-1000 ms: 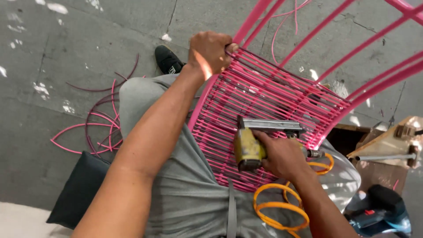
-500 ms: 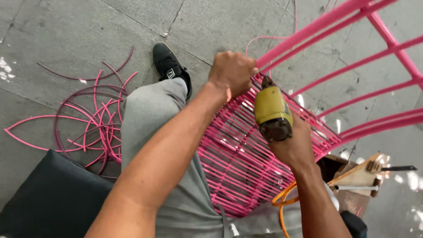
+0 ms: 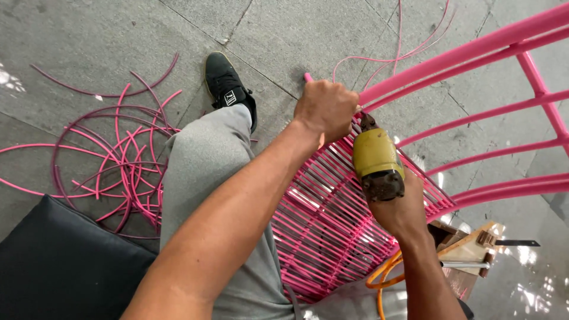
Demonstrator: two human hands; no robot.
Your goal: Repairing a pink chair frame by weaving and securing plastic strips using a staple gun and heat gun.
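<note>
Left hand (image 3: 325, 109) fisted around pink cord (image 3: 308, 77) at the chair frame (image 3: 468, 53), right hand (image 3: 398, 208) gripping a yellow stapler (image 3: 377, 161) whose nose, if it slips, could strike the fingers.

Pink woven chair (image 3: 332, 231), yellow tool (image 3: 376, 155), black shoe (image 3: 228, 89), grey trousers (image 3: 204, 160)

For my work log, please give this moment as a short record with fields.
left hand: left hand grips a pink cord end at the rim of the pink woven chair
right hand: right hand holds a yellow power tool, nose against the rim
floor: loose pink cords lie left of the grey-trousered leg
hose: orange hose under the right wrist
</note>
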